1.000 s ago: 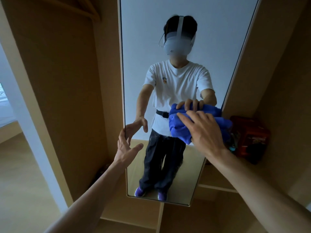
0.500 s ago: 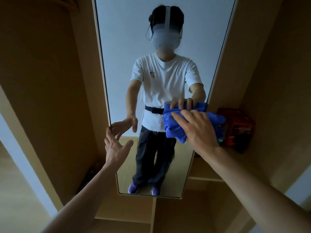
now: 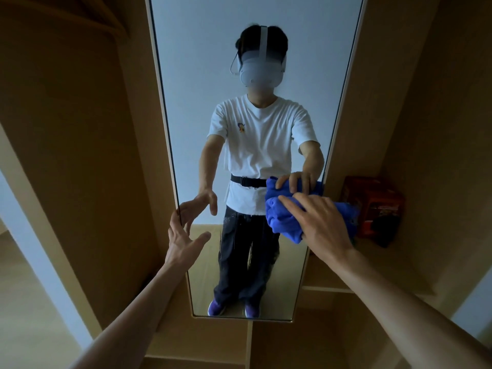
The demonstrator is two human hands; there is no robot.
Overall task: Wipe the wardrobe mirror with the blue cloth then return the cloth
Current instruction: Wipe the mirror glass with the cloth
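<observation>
Tall narrow mirror point(image 3: 202, 75) in a light wooden wardrobe point(image 3: 80, 155), glass bare above.
A bunched blue cloth point(image 3: 282, 219) lies at its right edge under the right hand point(image 3: 319, 225), fingers spread flat; the left hand point(image 3: 183, 235), fingers apart, touches the left edge.

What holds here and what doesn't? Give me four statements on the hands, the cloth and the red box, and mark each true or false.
1. The right hand presses the blue cloth against the mirror. True.
2. The left hand holds a second cloth. False: it is open and holds nothing, with its fingers at the mirror's left edge.
3. The blue cloth sits near the mirror's right edge. True.
4. The red box stands left of the mirror. False: it stands on a shelf to the right of the mirror.
</observation>
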